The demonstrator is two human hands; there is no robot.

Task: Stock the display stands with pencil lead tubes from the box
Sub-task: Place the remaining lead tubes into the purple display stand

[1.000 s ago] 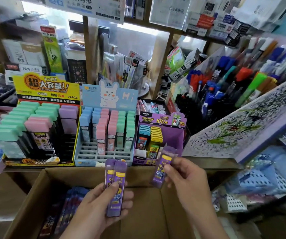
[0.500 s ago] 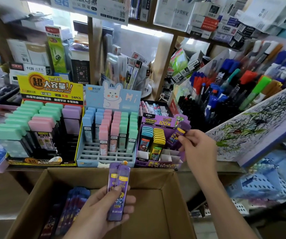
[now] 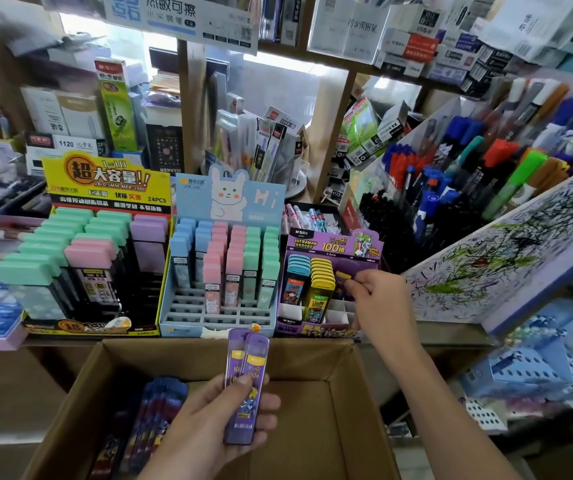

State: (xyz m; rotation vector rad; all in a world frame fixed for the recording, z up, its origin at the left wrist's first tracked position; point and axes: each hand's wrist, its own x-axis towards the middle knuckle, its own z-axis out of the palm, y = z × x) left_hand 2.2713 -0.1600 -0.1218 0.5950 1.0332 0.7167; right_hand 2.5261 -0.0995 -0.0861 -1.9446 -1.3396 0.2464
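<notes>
Two purple tubes [image 3: 246, 382] clasped in left fingers [image 3: 271, 405] over the box [image 3: 312, 410]; third tube [image 3: 344, 266] pinched by right fingers [image 3: 364, 283], lowered further into the purple stand [image 3: 333, 244].

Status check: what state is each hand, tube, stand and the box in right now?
Left hand: grips two tubes, upright, above the box.
Right hand: pinches one tube at the purple stand.
Purple stand: part filled; right slots empty.
Blue stand: back rows filled, front rows empty.
Yellow stand: mostly filled.
Box: open, loose tubes inside.
</notes>
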